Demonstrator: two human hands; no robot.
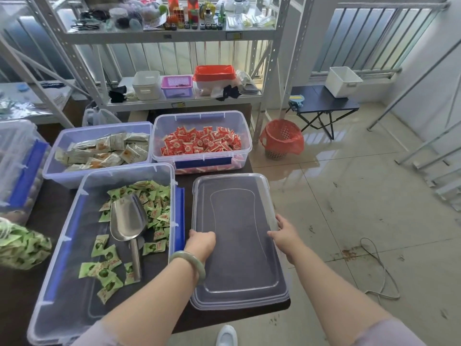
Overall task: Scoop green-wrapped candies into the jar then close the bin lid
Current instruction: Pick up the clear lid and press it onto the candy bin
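Both forearms reach in from the bottom edge; I see my left hand (200,242) gripping the left rim of the clear lid (237,240) and my right hand (284,233) gripping its right rim; the lid lies flat on the dark surface (189,181), long axis running away from me; beside it the open bin (104,245) holds loose green-wrapped candies (154,208) and one metal scoop (129,221), handle toward me, bowl pointing away; three open bins in all; wrapper print is too small to read.
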